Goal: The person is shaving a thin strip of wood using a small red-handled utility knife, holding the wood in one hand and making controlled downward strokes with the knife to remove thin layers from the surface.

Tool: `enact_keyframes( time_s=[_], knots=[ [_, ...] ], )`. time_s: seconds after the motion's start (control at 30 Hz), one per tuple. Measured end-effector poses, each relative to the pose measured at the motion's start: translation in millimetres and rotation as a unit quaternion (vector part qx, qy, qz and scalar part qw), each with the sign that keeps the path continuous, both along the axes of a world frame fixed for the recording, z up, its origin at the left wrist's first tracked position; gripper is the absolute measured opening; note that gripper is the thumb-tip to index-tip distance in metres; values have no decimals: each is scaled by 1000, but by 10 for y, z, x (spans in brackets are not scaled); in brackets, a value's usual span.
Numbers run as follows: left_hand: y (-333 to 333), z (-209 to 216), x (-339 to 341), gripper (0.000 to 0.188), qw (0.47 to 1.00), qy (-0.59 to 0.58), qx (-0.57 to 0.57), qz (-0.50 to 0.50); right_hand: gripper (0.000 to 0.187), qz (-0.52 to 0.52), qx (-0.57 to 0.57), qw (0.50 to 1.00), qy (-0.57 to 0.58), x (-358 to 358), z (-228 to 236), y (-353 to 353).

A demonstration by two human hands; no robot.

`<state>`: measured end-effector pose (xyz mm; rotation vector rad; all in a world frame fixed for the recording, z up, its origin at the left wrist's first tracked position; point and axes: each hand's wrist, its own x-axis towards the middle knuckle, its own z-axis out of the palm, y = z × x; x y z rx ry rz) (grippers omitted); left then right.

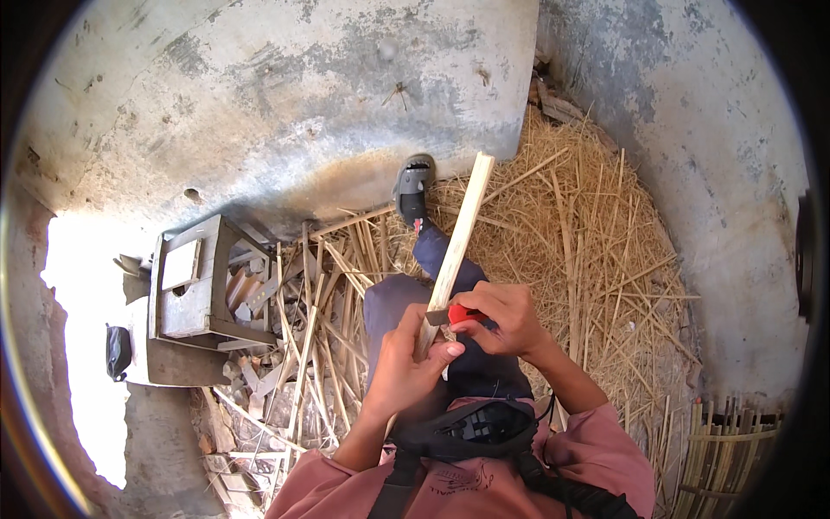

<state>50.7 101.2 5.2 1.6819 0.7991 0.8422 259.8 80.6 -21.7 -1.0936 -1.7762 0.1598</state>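
A long pale strip of split bamboo or wood (464, 221) slants up and away in front of my lap. My left hand (399, 370) is closed round its near end, with the thumb along the side. In my right hand (508, 318) is a knife with a red and black handle (467, 315). Its short, dark blade (438, 317) lies across the strip, touching it just above my left fingers. Part of the knife handle is hidden under my right fingers. The thumb of my left hand lies close below the red handle.
Straw-like shavings (596, 233) cover the floor ahead and right. Loose sticks (303, 355) lie at left beside a worn wooden box (194, 285) with open sides. A black pouch (118, 352) sits beyond it. A slatted bundle (726, 454) stands lower right. A plastered wall (285, 95) rises ahead.
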Motion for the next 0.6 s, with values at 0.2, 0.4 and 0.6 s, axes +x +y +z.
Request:
enact_keyframes(
  time_s=[0.2, 0.4, 0.6],
  knots=[
    [25, -109, 2, 33, 999, 29, -32, 33, 27, 9, 16, 1000, -23, -3, -6, 10],
    [52, -110, 5, 34, 997, 58, 20, 46, 27, -15, 25, 999, -24, -35, 27, 5],
    [36, -158, 75, 35, 999, -25, -14, 47, 28, -33, 34, 998, -35, -47, 87, -8]
  ],
)
